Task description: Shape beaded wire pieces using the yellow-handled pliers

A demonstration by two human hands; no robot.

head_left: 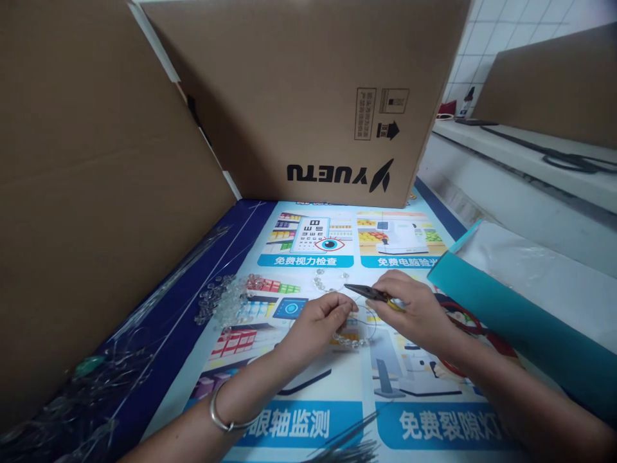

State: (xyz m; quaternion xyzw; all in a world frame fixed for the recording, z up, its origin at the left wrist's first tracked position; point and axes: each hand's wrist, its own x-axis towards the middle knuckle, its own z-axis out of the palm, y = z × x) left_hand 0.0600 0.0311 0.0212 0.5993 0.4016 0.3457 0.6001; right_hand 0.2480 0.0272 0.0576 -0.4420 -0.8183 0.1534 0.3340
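Note:
Near the middle of the printed table cover, my left hand [325,318] pinches a thin wire loop strung with clear beads [354,341], which hangs below the fingers. Closed around yellow handles, my right hand [409,308] holds needle-nose pliers [367,292]. Their dark jaws point left, just above the left fingertips. Whether the jaws grip the wire I cannot tell. A short curve of clear beads [319,280] lies right behind the left hand. To the left sits a pile of loose clear beads [229,299].
Cardboard panels [289,96] stand behind and on the left. A teal box [520,308] with a white inside lies at right, beside a red-handled tool [499,341]. Cut wires [349,447] lie at the front edge, and tangled clear plastic [81,405] at left.

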